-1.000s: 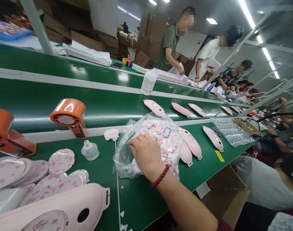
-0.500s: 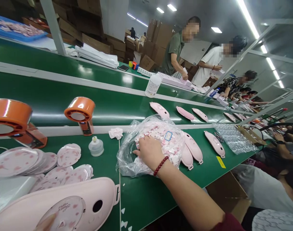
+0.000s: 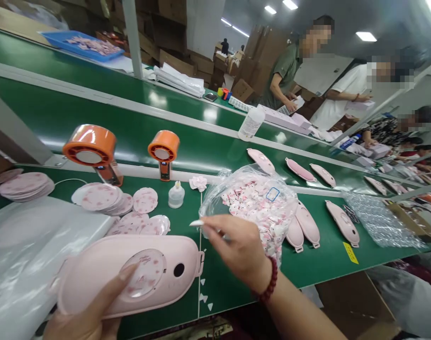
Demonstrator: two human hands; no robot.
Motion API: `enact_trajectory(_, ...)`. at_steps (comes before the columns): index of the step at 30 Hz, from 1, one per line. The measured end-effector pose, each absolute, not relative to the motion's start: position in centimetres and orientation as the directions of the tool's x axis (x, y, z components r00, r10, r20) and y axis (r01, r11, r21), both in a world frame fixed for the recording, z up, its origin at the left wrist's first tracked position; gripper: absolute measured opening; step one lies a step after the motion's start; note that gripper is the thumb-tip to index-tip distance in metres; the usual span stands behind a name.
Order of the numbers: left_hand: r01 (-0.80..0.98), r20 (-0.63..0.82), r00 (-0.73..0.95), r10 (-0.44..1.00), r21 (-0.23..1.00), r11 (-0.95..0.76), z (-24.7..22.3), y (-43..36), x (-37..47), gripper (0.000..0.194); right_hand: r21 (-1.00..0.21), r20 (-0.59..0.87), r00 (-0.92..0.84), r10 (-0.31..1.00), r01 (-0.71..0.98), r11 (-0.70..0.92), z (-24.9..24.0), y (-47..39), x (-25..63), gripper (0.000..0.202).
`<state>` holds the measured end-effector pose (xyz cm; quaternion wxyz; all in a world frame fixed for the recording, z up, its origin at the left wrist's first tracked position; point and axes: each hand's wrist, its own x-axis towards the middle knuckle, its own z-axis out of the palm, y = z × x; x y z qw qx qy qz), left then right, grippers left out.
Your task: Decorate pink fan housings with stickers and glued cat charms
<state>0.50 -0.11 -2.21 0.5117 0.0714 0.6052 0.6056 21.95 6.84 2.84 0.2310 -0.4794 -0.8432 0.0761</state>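
Pink casing (image 3: 105,274) lies at lower left of frame, on the green desk (image 3: 232,288) edge. Left hand (image 3: 91,311) supports it from below, thumb pressed on its round floral sticker (image 3: 144,273). At centre, right hand (image 3: 238,248) fingers pinch a small white piece (image 3: 197,223), just before the clear bag (image 3: 254,203) of pink parts.

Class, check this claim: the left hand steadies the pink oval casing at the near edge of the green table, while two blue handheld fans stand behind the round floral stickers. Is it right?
One detail is wrong: the fans are orange, not blue, as the head view shows. The left hand does steady the pink oval casing at the green table's near edge, with the round floral stickers before the fans.
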Motion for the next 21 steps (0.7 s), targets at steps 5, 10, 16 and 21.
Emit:
enact_trajectory(5, -0.582, -0.549, -0.425, 0.720, 0.775, 0.247, -0.6, -0.1, 1.7, 0.067, -0.348, 0.722, -0.515, 0.462, 0.306, 0.886, 1.1, 3.0, 18.6, 0.033)
enact_trajectory(10, -0.631, -0.590, -0.414, 0.694, 0.735, 0.248, 0.7, -0.4, 2.0, 0.077, -0.190, 0.725, -0.569, 0.389, 0.377, 0.906, -0.2, 2.8, 18.0, 0.025)
enact_trajectory(16, -0.608, -0.540, -0.444, 0.715, 0.768, 0.202, 1.2, -0.2, 2.5, 0.079, -0.396, 0.691, -0.492, 0.530, 0.356, 0.846, 0.8, 2.7, 17.4, 0.011)
enact_trajectory(21, -0.578, -0.516, -0.460, 0.722, 0.792, 0.197, 0.1, -1.4, 1.7, 0.080, -0.454, 0.648, -0.462, 0.606, 0.405, 0.794, 1.0, 1.2, 16.6, 0.012)
